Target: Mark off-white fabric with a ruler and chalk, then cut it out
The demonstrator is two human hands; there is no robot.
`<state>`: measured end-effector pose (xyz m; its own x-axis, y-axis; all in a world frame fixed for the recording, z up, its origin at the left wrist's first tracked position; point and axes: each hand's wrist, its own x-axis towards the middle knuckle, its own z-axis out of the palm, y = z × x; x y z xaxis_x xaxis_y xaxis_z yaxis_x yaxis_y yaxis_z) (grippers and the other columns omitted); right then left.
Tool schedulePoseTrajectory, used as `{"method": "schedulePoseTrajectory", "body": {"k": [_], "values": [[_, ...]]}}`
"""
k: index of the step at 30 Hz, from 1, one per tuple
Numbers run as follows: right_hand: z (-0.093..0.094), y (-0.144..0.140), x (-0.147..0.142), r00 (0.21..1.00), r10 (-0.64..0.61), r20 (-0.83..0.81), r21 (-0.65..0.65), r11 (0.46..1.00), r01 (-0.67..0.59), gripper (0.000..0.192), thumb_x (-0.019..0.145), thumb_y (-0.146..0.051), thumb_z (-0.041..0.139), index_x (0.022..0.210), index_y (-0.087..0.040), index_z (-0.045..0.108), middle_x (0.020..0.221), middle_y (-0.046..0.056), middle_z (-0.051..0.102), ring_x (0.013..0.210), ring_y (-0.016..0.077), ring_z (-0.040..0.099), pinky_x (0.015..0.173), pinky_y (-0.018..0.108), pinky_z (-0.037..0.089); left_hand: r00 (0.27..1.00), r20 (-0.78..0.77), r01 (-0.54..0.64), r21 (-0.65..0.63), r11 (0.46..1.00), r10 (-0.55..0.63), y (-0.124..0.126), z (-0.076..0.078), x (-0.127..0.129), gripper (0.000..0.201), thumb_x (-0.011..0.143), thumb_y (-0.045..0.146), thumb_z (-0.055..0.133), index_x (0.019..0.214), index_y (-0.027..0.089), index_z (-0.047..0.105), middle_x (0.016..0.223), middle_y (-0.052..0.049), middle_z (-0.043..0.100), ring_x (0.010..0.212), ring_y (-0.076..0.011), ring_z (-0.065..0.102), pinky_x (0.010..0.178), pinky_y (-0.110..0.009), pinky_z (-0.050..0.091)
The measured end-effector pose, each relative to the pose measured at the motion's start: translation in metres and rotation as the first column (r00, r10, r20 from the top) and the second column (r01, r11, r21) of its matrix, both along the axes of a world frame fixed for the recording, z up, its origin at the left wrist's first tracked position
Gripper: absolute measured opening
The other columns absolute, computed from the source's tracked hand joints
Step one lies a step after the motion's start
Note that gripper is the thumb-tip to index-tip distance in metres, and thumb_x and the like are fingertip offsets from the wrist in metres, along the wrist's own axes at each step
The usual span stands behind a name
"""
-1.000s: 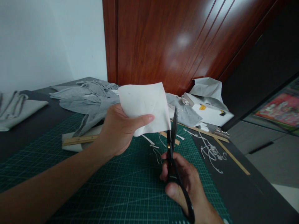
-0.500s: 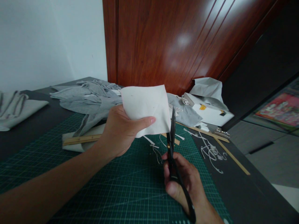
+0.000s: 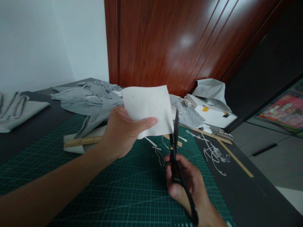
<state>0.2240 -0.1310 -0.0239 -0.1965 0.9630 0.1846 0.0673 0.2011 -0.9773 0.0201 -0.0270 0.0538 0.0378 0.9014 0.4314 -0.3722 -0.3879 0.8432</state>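
Note:
My left hand (image 3: 125, 129) grips a squarish piece of white fabric (image 3: 148, 104), thumb across its front and the other fingers hidden behind it. Black scissors (image 3: 174, 148) are in my right hand (image 3: 187, 186), with fingers and thumb around the handles. Their blades point upward and stand slightly apart at the fabric's lower right corner. One blade is partly hidden there, so I cannot tell whether the edge lies between them. Below both hands spreads a green cutting mat (image 3: 132, 189) with a grid.
Grey cloth (image 3: 92, 94) is heaped behind my left hand, near a wooden ruler (image 3: 81, 142) on rolled fabric. Folded fabric (image 3: 19, 110) lies far left. At right are tangled white cords (image 3: 215, 153), wooden strips (image 3: 235, 157) and a white box (image 3: 213, 115). A reddish-brown wood panel (image 3: 165, 44) rises behind.
The scissors have shifted very slightly right at the fabric's corner. My left hand and the fabric have hardly moved.

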Motion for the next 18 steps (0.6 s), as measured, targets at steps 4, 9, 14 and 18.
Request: {"method": "schedulePoseTrajectory", "body": {"k": [4, 9, 14, 18], "values": [[-0.0005, 0.0001, 0.0, 1.0, -0.002, 0.005, 0.005, 1.0, 0.002, 0.06, 0.08, -0.062, 0.087, 0.126, -0.03, 0.065, 0.085, -0.003, 0.057, 0.068, 0.0159, 0.047, 0.058, 0.03, 0.036, 1.0, -0.021, -0.013, 0.011, 1.0, 0.013, 0.0011, -0.0015, -0.0007, 0.042, 0.066, 0.02, 0.095, 0.107, 0.024, 0.084, 0.111, -0.002, 0.084, 0.105, -0.032, 0.078, 0.099, -0.051, 0.062], [-0.0027, -0.0014, 0.0023, 1.0, -0.013, 0.01, 0.002, 1.0, 0.013, 0.06, 0.081, -0.06, 0.087, 0.128, -0.031, 0.064, 0.088, -0.002, 0.058, 0.074, 0.0175, 0.051, 0.061, 0.03, 0.04, 0.999, -0.036, -0.02, 0.018, 1.0, 0.021, 0.0017, -0.0024, -0.0012, 0.04, 0.066, 0.023, 0.096, 0.105, 0.026, 0.084, 0.109, -0.002, 0.085, 0.104, -0.033, 0.078, 0.097, -0.052, 0.063], [-0.0055, -0.0014, 0.0032, 1.0, -0.016, 0.02, 0.018, 1.0, 0.016, 0.06, 0.081, -0.062, 0.086, 0.128, -0.031, 0.064, 0.087, -0.002, 0.058, 0.073, 0.0177, 0.05, 0.06, 0.03, 0.04, 0.999, -0.037, -0.034, 0.017, 0.999, 0.035, 0.0009, -0.0032, -0.0016, 0.042, 0.066, 0.022, 0.095, 0.107, 0.024, 0.084, 0.111, -0.003, 0.084, 0.104, -0.033, 0.078, 0.097, -0.052, 0.063], [-0.0061, -0.001, 0.0039, 0.999, -0.018, 0.042, 0.034, 0.999, 0.017, 0.062, 0.082, -0.064, 0.084, 0.13, -0.031, 0.063, 0.088, -0.001, 0.059, 0.073, 0.0183, 0.052, 0.062, 0.032, 0.042, 0.999, -0.03, -0.023, 0.012, 1.0, 0.024, 0.001, -0.0032, -0.0014, 0.043, 0.066, 0.02, 0.095, 0.107, 0.023, 0.083, 0.11, -0.004, 0.084, 0.103, -0.0326, 0.079, 0.097, -0.051, 0.063]]}}
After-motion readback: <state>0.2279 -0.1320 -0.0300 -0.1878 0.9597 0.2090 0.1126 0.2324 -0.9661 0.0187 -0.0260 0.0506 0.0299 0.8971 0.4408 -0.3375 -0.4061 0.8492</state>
